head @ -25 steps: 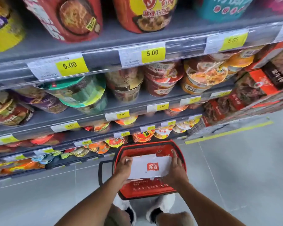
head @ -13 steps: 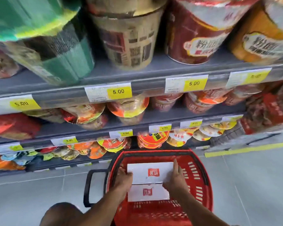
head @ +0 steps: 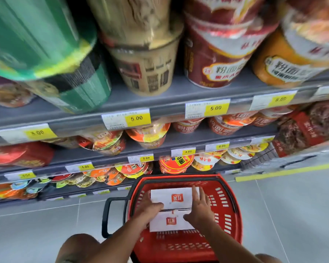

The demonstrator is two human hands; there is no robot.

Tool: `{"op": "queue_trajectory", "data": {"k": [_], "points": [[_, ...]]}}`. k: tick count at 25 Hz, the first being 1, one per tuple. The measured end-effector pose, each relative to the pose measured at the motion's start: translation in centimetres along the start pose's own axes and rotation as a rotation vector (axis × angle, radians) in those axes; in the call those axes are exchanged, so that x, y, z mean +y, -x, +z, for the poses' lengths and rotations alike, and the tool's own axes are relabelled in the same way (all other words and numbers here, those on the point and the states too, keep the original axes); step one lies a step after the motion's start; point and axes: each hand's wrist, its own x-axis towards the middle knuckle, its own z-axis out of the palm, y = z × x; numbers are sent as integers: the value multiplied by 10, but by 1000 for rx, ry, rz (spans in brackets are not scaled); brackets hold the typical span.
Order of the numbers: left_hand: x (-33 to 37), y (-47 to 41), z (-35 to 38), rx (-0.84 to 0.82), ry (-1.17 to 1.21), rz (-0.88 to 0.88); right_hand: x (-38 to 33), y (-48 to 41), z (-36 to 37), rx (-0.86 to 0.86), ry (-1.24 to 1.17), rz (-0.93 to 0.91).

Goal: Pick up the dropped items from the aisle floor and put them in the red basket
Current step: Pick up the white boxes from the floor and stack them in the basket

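**Grey aisle floor, noodle shelves, two boxes in the basket**

Grey floor tiles run beneath grey shelves stacked with instant noodle cups. Yellow price tags line the shelf fronts, and a yellow line crosses the floor at right.

The red basket stands on the floor against the lowest shelf, with its black handle out at the left edge. Two flat white boxes lie inside, each with a small red logo. The far box is near the basket's far edge, and the near box lies just beside it towards the near edge.

The left hand rests at the far box's left edge with its thumb on top; I cannot tell whether its fingers grip. The right hand is spread, its fingers straight along the far box's right edge.
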Motion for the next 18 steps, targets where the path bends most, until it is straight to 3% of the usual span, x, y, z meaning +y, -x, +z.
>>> {"op": "queue_trajectory", "data": {"k": [7, 12, 18], "points": [[68, 150, -78, -125, -422, 255, -67, 135, -126, 38, 40, -34], [126, 253, -132, -96, -744, 601, -114, 232, -212, 140, 78, 4], [156, 299, -184, -4, -1038, 793, -146, 281, -263, 231, 158, -80]]}}
